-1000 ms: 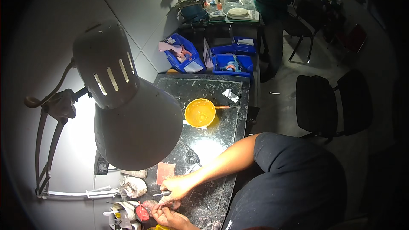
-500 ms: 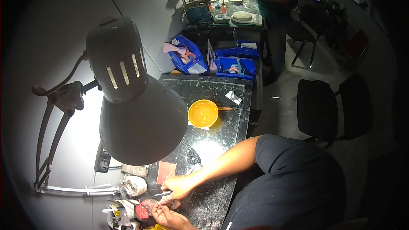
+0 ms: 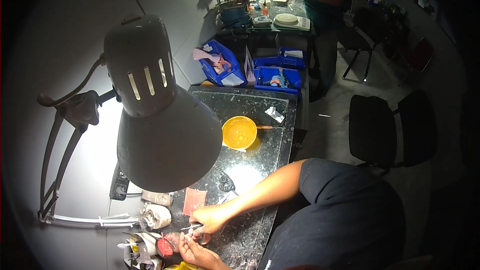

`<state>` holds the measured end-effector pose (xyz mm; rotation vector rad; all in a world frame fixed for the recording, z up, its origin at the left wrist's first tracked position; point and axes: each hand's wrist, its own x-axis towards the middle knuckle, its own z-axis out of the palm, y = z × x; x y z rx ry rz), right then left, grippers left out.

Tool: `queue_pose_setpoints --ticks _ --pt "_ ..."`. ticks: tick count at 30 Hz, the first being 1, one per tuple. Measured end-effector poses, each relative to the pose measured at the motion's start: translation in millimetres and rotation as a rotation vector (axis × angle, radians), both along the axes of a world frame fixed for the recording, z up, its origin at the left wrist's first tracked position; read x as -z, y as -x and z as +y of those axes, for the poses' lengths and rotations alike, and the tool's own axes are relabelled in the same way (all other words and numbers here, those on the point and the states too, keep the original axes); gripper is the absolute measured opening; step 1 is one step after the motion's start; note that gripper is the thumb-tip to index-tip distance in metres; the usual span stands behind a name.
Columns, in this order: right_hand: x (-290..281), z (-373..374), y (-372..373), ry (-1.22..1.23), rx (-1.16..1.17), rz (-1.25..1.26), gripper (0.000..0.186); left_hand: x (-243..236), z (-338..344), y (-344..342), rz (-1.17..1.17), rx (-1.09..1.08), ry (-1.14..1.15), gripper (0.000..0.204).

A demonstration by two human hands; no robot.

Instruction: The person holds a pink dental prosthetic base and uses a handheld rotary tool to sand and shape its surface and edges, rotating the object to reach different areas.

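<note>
My right hand [image 3: 210, 219] reaches over the near part of the dark worktop with its fingers closed on a thin grey tool [image 3: 190, 227]. Just below it, my left hand [image 3: 196, 254] is held in a pinch, fingertips almost meeting the right ones. Whatever small thing lies between the left fingertips is too small to make out. A flat pink sheet [image 3: 194, 201] lies right beyond the right hand. Left of the fingers are a round red object [image 3: 164, 246], a whitish plaster-like lump [image 3: 156, 216] and a holder with several tools [image 3: 145, 247].
A big grey desk lamp [image 3: 170, 145] overhangs the left side. On the worktop [image 3: 210, 101] stand a yellow bowl [image 3: 239, 134], a wooden-handled tool [image 3: 270, 127] and a coiled black item [image 3: 226, 184]. Beyond are blue bins [image 3: 277, 84] and another person [image 3: 325, 0]; chairs [image 3: 372, 127] stand right.
Both hands stay close together in nearly the same place, with only slight finger movement. The whole view has shifted a little.
</note>
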<state>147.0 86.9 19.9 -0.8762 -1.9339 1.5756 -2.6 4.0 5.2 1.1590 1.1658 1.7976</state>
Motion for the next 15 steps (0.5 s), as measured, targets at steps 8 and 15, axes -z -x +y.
queue_pose_setpoints --ticks 8,15 --pt "13 3 7 -0.073 0.019 -0.055 0.037 42 17 39 -0.093 0.033 0.164 0.03" --pt "7 4 5 -0.085 0.009 -0.109 0.038 17 7 15 -0.051 -0.059 0.158 0.03"
